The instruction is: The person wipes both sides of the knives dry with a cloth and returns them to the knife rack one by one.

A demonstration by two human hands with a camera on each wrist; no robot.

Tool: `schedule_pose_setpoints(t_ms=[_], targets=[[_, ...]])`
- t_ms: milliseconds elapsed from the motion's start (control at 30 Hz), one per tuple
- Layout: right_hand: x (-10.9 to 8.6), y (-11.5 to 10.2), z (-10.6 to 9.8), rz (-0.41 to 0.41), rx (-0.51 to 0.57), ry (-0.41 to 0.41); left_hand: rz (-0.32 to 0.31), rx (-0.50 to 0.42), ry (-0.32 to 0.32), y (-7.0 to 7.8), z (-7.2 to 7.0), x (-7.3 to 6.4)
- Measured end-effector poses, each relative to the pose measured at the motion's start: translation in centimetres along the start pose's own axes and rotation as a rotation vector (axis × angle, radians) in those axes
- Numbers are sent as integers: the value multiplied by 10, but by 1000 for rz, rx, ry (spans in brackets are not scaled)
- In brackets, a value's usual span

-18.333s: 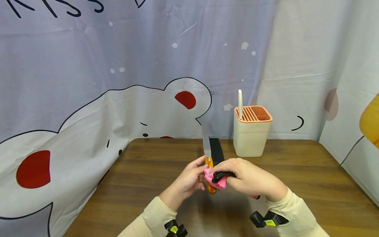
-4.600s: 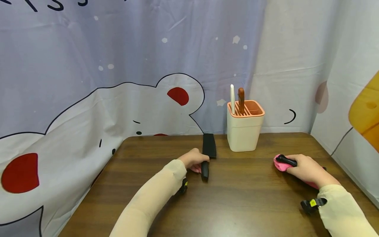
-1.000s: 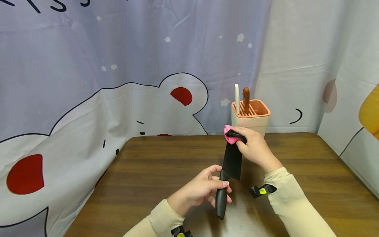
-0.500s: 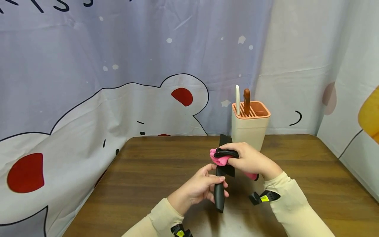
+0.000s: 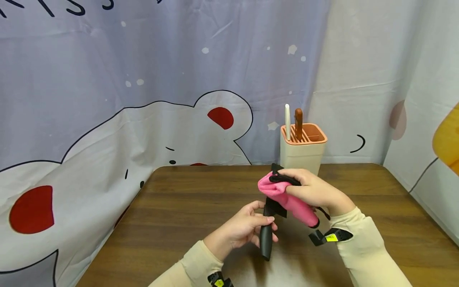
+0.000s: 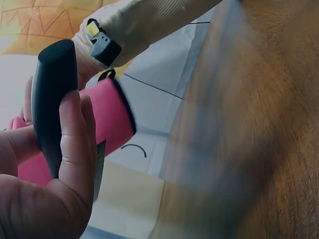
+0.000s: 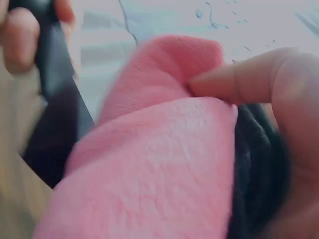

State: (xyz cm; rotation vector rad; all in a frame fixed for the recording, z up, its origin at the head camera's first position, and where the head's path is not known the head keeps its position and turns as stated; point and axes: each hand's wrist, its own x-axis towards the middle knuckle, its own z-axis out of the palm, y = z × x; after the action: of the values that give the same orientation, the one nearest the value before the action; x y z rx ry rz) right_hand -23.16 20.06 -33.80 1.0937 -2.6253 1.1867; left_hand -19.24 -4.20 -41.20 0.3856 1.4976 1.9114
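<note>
My left hand (image 5: pixel 244 225) grips the black handle of a cleaver (image 5: pixel 266 241) by its upper part, with the blade pointing away from me. In the left wrist view the handle's butt end (image 6: pixel 56 55) stands up past the fingers. My right hand (image 5: pixel 319 191) pinches a folded pink cloth (image 5: pixel 297 207) with black edging, which lies against the dark blade. Most of the blade is hidden behind the cloth; a corner (image 5: pixel 277 208) shows below it and the tip above. In the right wrist view the cloth (image 7: pixel 149 164) covers part of the blade (image 7: pixel 57 134).
Behind the hands stands a cream knife block (image 5: pixel 303 155) with an orange slotted top. A white handle (image 5: pixel 287 121) and a brown handle (image 5: pixel 299 123) stick up from its slots. The wooden table (image 5: pixel 186 207) ends at a printed curtain (image 5: pixel 172 131).
Long ago my left hand held an orange-handled knife; a brown handle now stands in the block. Over the last second the cloth moved down the cleaver blade, then slightly back up, hanging more unfolded.
</note>
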Motion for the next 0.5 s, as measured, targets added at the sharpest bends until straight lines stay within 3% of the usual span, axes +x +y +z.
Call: schedule_pose_setpoints(t_ms=[133, 233, 333, 500], targets=[[-5, 6, -15, 79, -116, 191, -15, 20, -43, -1, 6, -3], [-5, 13, -19, 173, -230, 269, -23, 28, -67, -2, 10, -5], [-3, 20, -16, 242, -301, 286, -26, 35, -86, -2, 13, -7], [1, 27, -6, 256, -334, 250, -31, 33, -102, 0, 16, -9]])
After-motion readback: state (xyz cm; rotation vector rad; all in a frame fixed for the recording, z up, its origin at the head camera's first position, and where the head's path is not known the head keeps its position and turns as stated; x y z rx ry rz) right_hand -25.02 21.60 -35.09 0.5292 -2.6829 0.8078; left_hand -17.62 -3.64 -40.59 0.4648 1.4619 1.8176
